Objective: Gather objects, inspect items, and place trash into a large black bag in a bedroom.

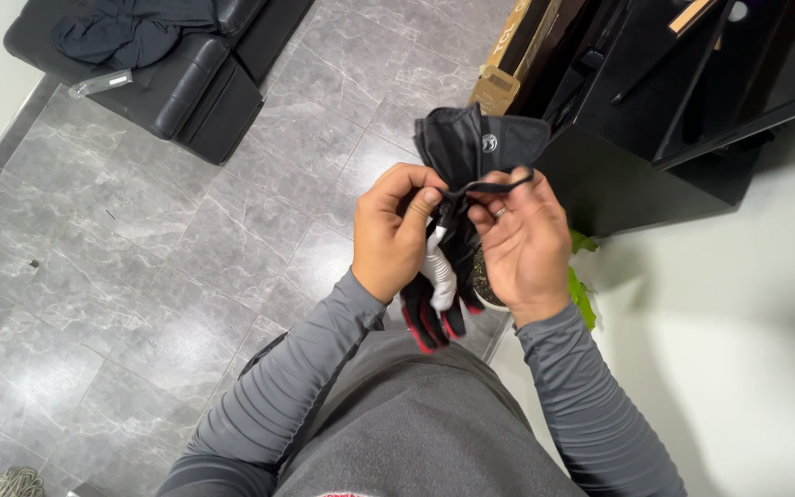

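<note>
The black glove (pixel 462 156) rises above and hangs below both hands: left hand (pixel 396 230) and right hand (pixel 522 241), each grip closed on it.

Grey marble-tile floor (pixel 140 267) w/ black leather sofa (pixel 190 87) upper left, dark clothes (pixel 131 32) piled on it. Black cabinet (pixel 655 101) upper right, cardboard box (pixel 508 64) leaning beside it. Green plant (pixel 581 290) by white wall (pixel 747 350), right.
</note>
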